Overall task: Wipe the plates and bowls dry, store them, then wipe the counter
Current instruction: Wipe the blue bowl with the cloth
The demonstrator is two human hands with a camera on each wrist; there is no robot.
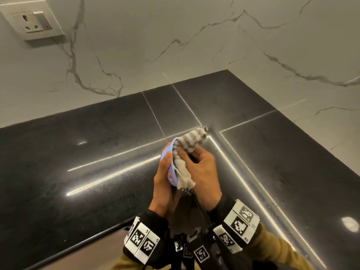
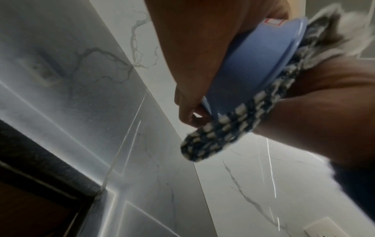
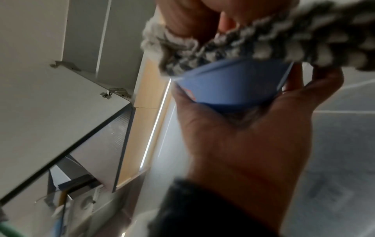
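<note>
Over the black counter (image 1: 81, 156) my left hand (image 1: 165, 172) grips a small blue bowl (image 1: 172, 170) tilted on its side, thumb over the rim, with a red-and-white sticker on the bowl's outside. My right hand (image 1: 196, 164) clutches a grey and white striped cloth (image 1: 190, 142) and presses it into the bowl's mouth. In the left wrist view, the cloth (image 2: 223, 128) bunches along the bowl (image 2: 253, 64) rim. From the right wrist, the cloth (image 3: 263, 43) covers the bowl (image 3: 233, 85), which sits cupped in the left palm (image 3: 243, 144). The bowl's inside is hidden.
The counter runs into a corner between marble walls (image 1: 175, 36). A wall socket (image 1: 32, 21) sits at top left. Water drops (image 1: 276, 199) dot the counter on the right. The counter's front edge (image 1: 78, 245) is near my wrists. An open cabinet door (image 3: 50, 112) hangs overhead.
</note>
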